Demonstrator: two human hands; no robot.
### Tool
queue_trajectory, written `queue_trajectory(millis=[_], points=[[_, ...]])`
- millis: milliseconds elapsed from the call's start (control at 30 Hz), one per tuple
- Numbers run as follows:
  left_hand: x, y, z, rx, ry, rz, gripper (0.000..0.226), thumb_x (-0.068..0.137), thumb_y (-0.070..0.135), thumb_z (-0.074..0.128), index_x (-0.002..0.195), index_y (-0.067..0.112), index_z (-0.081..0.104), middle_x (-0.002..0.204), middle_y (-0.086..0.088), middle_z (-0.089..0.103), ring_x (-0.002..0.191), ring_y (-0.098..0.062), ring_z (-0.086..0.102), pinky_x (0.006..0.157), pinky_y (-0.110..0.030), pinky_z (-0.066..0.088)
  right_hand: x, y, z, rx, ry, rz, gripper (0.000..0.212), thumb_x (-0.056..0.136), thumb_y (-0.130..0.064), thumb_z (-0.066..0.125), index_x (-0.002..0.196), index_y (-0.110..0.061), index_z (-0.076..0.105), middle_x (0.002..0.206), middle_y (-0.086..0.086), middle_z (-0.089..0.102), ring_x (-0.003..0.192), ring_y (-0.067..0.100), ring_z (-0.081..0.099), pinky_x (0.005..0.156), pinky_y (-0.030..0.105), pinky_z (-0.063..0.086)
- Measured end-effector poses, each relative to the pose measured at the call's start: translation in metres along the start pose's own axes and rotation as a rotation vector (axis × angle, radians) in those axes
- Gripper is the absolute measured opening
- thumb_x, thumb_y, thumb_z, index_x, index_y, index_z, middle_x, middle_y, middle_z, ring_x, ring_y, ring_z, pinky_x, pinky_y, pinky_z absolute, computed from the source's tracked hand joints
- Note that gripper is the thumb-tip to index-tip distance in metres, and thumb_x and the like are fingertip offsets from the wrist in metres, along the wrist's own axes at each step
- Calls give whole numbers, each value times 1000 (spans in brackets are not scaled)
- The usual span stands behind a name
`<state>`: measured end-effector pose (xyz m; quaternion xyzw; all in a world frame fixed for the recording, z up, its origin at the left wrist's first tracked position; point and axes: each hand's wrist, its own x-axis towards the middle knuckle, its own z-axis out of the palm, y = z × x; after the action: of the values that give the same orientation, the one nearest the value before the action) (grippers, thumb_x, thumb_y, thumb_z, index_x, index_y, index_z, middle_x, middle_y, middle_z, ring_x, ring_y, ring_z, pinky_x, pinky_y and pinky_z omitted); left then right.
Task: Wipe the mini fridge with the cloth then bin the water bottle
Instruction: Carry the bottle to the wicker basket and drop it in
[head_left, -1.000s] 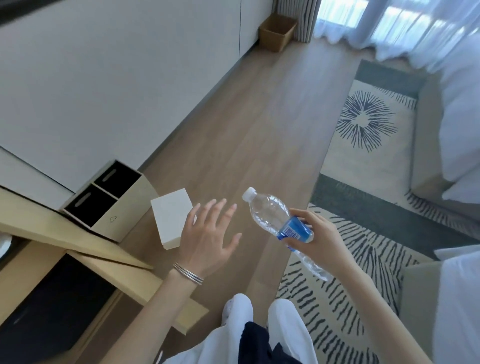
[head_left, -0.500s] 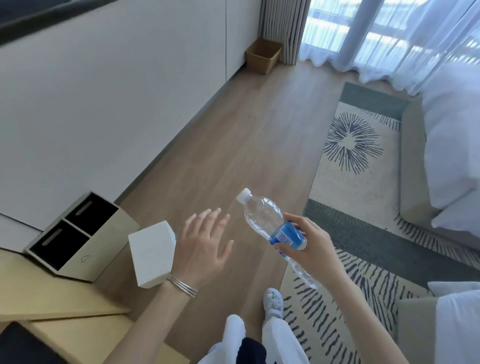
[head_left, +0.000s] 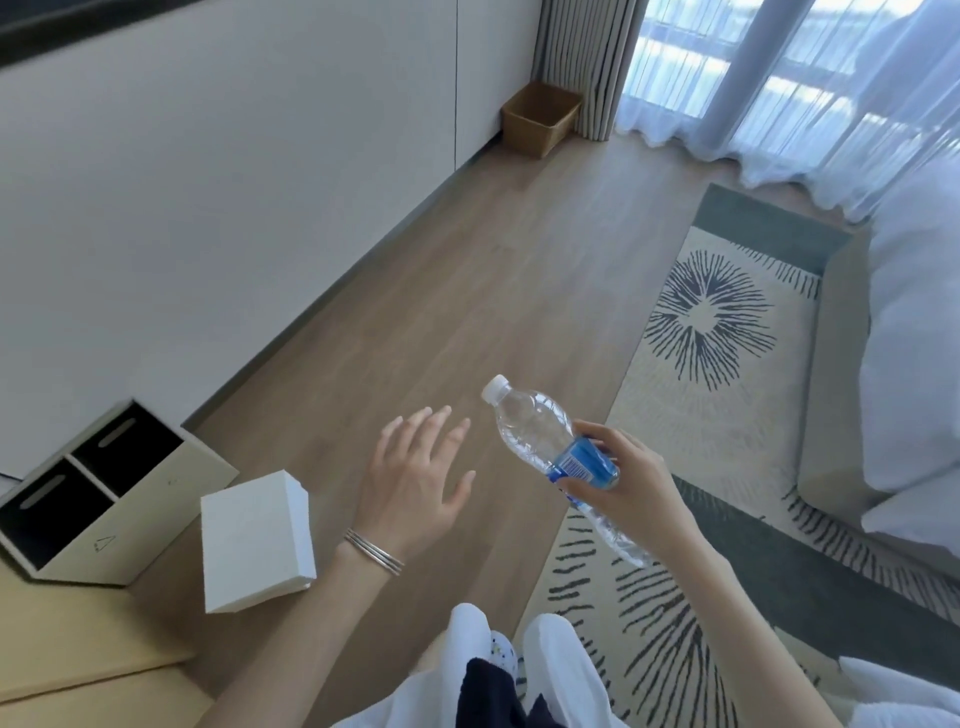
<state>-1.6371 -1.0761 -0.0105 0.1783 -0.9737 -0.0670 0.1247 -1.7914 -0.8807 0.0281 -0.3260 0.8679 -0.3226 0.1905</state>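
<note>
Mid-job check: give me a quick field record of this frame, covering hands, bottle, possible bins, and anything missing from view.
left hand: open, fingers spread, holds nothing
right hand: grips the water bottle at its blue label
water bottle: capped, tilted, cap pointing up-left
two-compartment bin: on the floor by the wall, left of both hands
white box: beside that bin
woven basket: far corner, by the curtain
mini fridge, cloth: not in view
stage: bottle not yet binned

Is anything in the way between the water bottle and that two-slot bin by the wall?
Only the person's own open left hand, which hangs between the water bottle in the right hand and the bin. A white box stands beside the bin, not over its openings.
</note>
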Motion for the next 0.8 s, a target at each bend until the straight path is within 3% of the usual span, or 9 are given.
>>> queue_trajectory(millis=[233, 500, 800], points=[[77, -6, 16, 1, 48, 24, 51, 87, 42, 45, 126, 15, 62, 129, -10, 61, 119, -29, 56, 99, -48, 44, 69, 15, -20, 83, 111, 16, 58, 67, -30, 80, 120, -31, 55, 113, -17, 59, 104, 4, 56, 89, 30, 49], [185, -59, 35, 12, 22, 81, 52, 86, 44, 44, 126, 16, 62, 129, -10, 61, 118, -29, 57, 99, -48, 42, 171, 7, -19, 68, 90, 66, 57, 70, -27, 79, 121, -30, 53, 104, -23, 54, 101, 2, 55, 85, 20, 45], [311, -119, 32, -3, 109, 133, 52, 87, 43, 45, 126, 15, 62, 128, -11, 61, 118, -30, 56, 102, -47, 37, 290, -21, -39, 84, 172, 53, 56, 69, -28, 79, 120, -34, 53, 103, -29, 52, 99, -1, 54, 85, 24, 48]])
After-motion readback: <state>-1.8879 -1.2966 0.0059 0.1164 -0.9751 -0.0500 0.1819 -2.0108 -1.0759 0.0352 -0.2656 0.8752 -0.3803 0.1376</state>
